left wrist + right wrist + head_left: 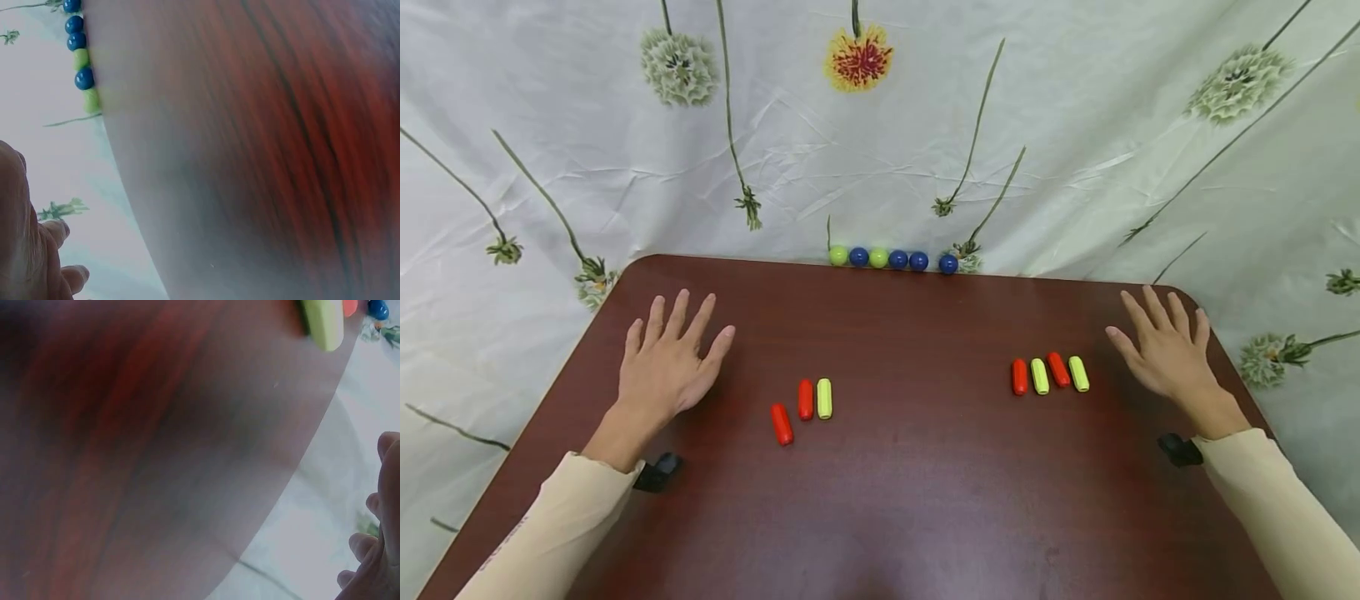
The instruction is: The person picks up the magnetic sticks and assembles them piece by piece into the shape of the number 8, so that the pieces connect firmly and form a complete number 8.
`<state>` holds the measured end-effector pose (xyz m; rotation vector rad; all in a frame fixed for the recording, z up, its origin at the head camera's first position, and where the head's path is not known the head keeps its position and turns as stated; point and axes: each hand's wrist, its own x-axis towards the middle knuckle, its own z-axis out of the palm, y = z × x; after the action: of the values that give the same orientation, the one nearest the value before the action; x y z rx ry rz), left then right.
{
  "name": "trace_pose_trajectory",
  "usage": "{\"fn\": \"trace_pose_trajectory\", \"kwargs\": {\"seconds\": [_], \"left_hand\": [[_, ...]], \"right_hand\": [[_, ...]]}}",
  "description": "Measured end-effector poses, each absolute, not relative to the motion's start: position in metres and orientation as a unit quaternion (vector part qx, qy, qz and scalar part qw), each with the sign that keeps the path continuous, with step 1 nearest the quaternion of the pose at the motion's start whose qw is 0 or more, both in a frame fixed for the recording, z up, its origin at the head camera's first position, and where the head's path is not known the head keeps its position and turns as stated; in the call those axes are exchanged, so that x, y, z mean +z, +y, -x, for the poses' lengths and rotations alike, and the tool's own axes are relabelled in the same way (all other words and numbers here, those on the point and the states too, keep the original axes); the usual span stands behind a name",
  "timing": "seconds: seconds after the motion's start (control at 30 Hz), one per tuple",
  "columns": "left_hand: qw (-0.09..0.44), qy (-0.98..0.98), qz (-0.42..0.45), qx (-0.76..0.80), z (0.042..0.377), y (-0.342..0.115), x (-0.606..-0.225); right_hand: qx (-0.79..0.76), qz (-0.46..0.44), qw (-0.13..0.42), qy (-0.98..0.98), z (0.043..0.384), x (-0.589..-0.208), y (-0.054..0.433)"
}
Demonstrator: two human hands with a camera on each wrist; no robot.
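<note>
My left hand [664,358], fingers spread and holding nothing, is over the left side of the dark red-brown table [887,492]. To its right lie two red cylinder beads [782,424] and a yellow-green cylinder bead [824,398]. Over the table's right side is my right hand [1168,350], likewise spread with nothing in it. Just left of it several cylinder beads stand in a row, red [1019,377] alternating with yellow-green [1078,373]. In the right wrist view a yellow-green bead [326,322] shows at the top edge.
Along the table's far edge sits a line of round beads, green [838,256] and blue [898,259], with one blue bead [948,264] a little apart at the right. A white flower-printed cloth [887,125] hangs behind. Both wrists carry small black devices [657,472].
</note>
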<state>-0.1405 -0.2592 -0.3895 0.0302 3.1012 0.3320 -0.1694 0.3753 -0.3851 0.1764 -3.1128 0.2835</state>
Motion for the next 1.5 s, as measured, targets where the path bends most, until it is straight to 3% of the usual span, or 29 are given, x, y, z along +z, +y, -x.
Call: {"fn": "trace_pose_trajectory", "kwargs": {"seconds": [0.77,1.07,1.5], "left_hand": [[0.015,0.989,-0.085,0.120,0.128,-0.210,-0.384],[0.035,0.982,-0.122,0.141,0.121,-0.186,-0.392],[0.075,0.963,-0.167,0.197,0.119,-0.166,-0.392]], "right_hand": [[0.071,-0.115,-0.006,-0.991,0.223,-0.378,0.294],[0.085,-0.143,0.021,-0.986,0.243,-0.376,0.268],[0.077,-0.171,0.010,-0.982,0.265,-0.379,0.232]]}}
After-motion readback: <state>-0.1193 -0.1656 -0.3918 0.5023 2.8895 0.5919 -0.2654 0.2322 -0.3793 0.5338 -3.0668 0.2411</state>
